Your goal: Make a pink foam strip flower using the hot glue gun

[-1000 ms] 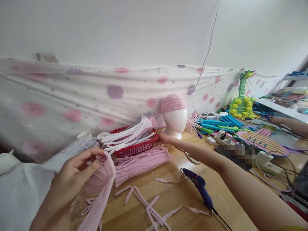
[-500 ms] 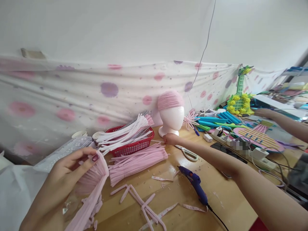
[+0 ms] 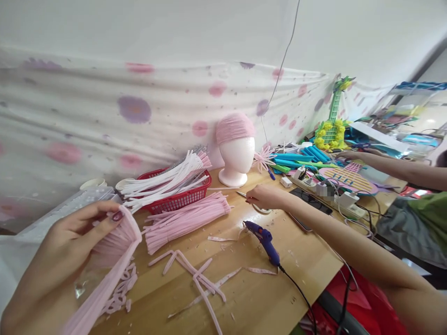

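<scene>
My left hand [image 3: 75, 237] is closed round a curved band of pink pipe cleaners [image 3: 111, 253] at the lower left. My right hand [image 3: 265, 196] reaches over the wooden table [image 3: 244, 298] and rests on a pair of scissors [image 3: 249, 201], fingers curled on the handles. Just beyond stands a white foam head [image 3: 236, 158] with a pink pipe-cleaner cap. A blue glue gun [image 3: 262, 236] lies below my right hand.
A red basket [image 3: 181, 201] holds white pipe cleaners, with a pink bundle [image 3: 185, 219] in front. Loose pink pieces [image 3: 195, 274] lie near the front edge. Another person's arm [image 3: 387, 166] reaches at the right over colourful craft items and a power strip [image 3: 328, 193].
My right hand has drawn back from the foam head's base onto the scissors. The view has swung down and right. My left hand keeps its hold.
</scene>
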Motion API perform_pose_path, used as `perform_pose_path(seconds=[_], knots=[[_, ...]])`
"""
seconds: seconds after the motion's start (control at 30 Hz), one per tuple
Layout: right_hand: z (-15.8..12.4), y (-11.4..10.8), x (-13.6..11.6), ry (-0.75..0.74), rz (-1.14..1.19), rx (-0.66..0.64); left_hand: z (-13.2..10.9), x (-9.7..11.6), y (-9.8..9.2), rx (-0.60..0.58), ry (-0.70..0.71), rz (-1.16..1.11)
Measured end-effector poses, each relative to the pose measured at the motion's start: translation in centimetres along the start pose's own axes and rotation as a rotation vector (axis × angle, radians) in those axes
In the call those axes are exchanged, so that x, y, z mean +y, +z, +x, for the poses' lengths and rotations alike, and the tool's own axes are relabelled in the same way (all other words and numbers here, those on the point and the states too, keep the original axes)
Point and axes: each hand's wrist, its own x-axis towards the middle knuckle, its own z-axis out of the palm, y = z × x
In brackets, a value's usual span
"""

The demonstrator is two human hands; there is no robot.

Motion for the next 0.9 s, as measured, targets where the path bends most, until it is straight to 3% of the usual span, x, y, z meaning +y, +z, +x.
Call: perform_pose_path(seconds=[0.07,0.17,0.3,0.47,0.7,0.9], knots=[[0.3,0.0,0.1,0.026,-0.01,0.036,0.0,0.8,0.4,-0.059,-0.105,-0.077],[3.3,-0.2,-0.6,0.049,-0.014,0.107,-0.1,1.7,0.8,-0.094,-0.202,-0.146],[7.5,0.6,-2.1,0.079,0.002,0.13,-0.3,1.2,0.7,-0.085,-0.209,-0.171],[8.4,2.2,-2.4,0.101,0.025,0.17,-0.1,0.8,0.2,-0.042,-0.232,-0.182],[5.0,1.3,-0.6,0.07,-0.039,0.024,-0.1,3.2,1.3,-0.079,-0.259,-0.187],[-4.1,-0.9,1.9,0.07,0.132,0.129,-0.3,3.1,2.2,-0.157,-0.23,-0.151]])
